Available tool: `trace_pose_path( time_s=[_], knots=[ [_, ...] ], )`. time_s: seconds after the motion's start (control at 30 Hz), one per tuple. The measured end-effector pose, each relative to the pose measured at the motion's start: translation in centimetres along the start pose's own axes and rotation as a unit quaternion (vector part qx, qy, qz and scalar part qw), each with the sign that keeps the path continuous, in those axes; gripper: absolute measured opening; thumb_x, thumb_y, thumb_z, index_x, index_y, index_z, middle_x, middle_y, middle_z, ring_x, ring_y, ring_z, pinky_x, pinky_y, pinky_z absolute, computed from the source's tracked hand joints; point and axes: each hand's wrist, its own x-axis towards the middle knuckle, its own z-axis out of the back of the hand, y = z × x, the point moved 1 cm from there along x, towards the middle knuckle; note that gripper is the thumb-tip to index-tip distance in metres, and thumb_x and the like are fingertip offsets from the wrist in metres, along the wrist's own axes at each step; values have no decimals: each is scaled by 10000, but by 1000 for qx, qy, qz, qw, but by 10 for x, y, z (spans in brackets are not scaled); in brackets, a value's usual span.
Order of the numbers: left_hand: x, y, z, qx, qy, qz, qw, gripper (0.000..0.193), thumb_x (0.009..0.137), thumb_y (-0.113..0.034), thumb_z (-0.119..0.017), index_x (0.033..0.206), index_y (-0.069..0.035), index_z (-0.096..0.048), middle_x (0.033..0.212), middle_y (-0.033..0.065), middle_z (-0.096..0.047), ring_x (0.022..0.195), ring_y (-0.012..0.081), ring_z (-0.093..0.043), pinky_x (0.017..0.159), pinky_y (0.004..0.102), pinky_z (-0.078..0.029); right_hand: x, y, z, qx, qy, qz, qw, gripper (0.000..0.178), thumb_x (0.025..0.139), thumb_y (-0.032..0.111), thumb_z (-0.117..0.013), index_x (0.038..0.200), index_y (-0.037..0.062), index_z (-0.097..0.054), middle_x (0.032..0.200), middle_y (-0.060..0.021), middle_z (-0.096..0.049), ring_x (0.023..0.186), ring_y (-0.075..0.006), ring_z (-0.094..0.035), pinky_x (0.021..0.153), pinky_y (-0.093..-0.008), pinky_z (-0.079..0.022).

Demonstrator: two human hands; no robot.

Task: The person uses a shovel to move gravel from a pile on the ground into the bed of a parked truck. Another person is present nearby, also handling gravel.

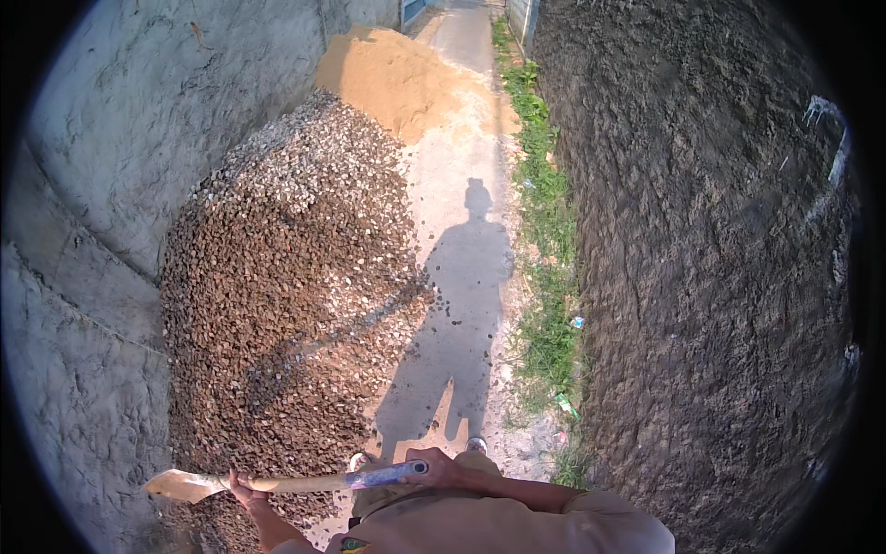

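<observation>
A shovel lies level across the front of my body, its metal blade pointing left over the near edge of the gravel pile. My left hand is closed round the shaft close to the blade. Near the blue end of the handle, my right hand is closed on the grip in front of my waist. The blade looks bare of gravel, held above the stones. Brown and grey stones make up the pile, heaped along the left wall.
Behind the gravel rises a sand heap. A narrow concrete path runs ahead, with my shadow and scattered stones on it. Green weeds and bits of litter line its right side. A grey wall stands left, a rough dark wall right.
</observation>
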Motion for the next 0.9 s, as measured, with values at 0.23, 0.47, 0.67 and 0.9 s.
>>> trace_pose_path(
  time_s=[0.23,0.47,0.67,0.9],
  knots=[
    [-53,188,75,21,-220,134,966,289,826,-232,-527,581,-150,-397,515,-4,-420,468,194,-442,510,357,-439,-28,-5,166,-92,-130,-68,985,338,772,336,-674,751,19,-559,606,-41,-500,565,-114,-462,513,-303,-381],
    [-16,304,1,121,-174,233,949,264,739,-244,-574,592,-150,-377,541,8,-416,514,195,-438,582,380,-440,35,26,255,-180,-126,-92,971,424,753,402,-667,795,-7,-563,642,-110,-551,603,-198,-529,581,-346,-421],
    [49,362,-98,68,-237,219,944,230,710,-171,-588,602,-164,-385,536,-3,-425,476,192,-428,525,372,-440,52,37,307,-67,-206,-161,963,277,823,288,-593,723,31,-562,537,-56,-515,468,-136,-508,459,-281,-410],
    [82,454,-241,234,-136,237,933,246,798,-238,-530,629,-88,-432,573,98,-505,540,287,-513,579,444,-473,20,5,383,22,-317,-226,921,252,840,254,-562,706,44,-523,484,-35,-480,369,-123,-462,350,-274,-363]
  ],
)
